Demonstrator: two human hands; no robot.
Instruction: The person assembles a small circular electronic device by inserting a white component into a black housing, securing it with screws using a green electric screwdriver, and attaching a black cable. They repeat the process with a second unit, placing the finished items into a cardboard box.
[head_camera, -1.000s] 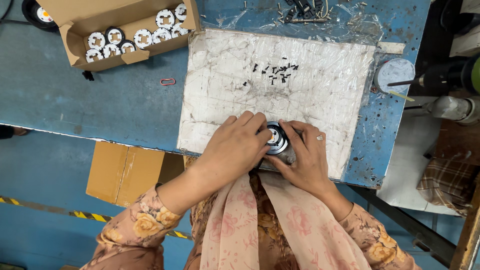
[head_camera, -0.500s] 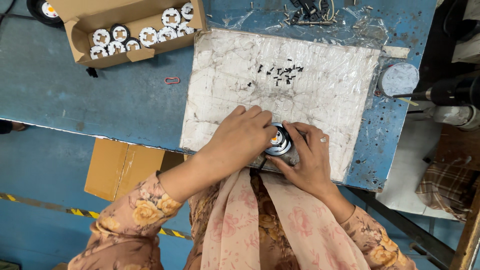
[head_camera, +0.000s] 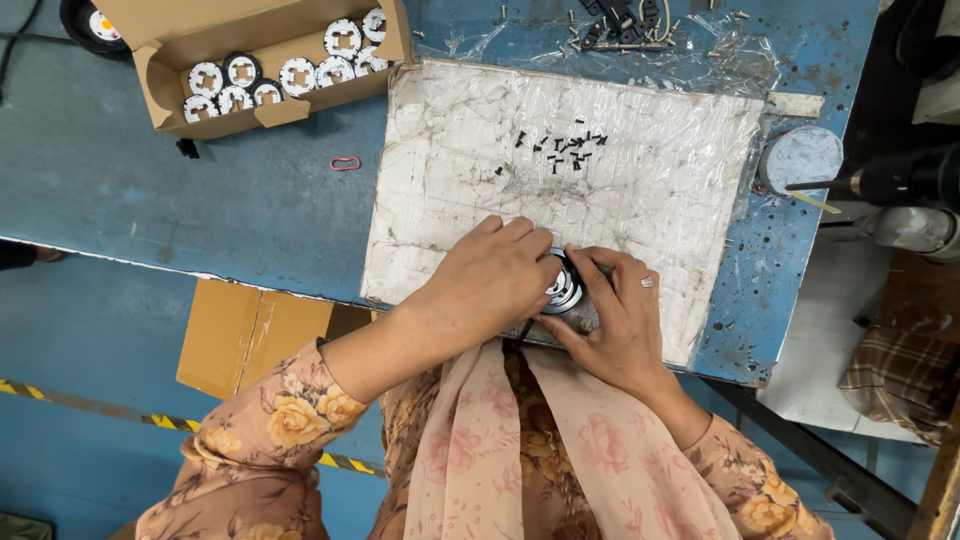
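A small round black and silver part (head_camera: 563, 286) sits at the near edge of a white plastic-wrapped board (head_camera: 620, 200) on the blue workbench. My left hand (head_camera: 490, 285) covers its left side with fingers curled over it. My right hand (head_camera: 618, 318), with a ring on one finger, grips it from the right and below. Most of the part is hidden under my fingers. A cluster of small black screws (head_camera: 565, 150) lies on the board farther away.
An open cardboard box (head_camera: 170, 45) at the back left holds several white and black round parts (head_camera: 290, 75). A red rubber band (head_camera: 345, 163) lies on the bench. A round grey lid (head_camera: 800, 158) and a power tool (head_camera: 900, 178) sit at the right edge. Another carton (head_camera: 240, 335) stands below the bench.
Both hands stay on the round part with only slight finger shifts; the view has drifted a little.
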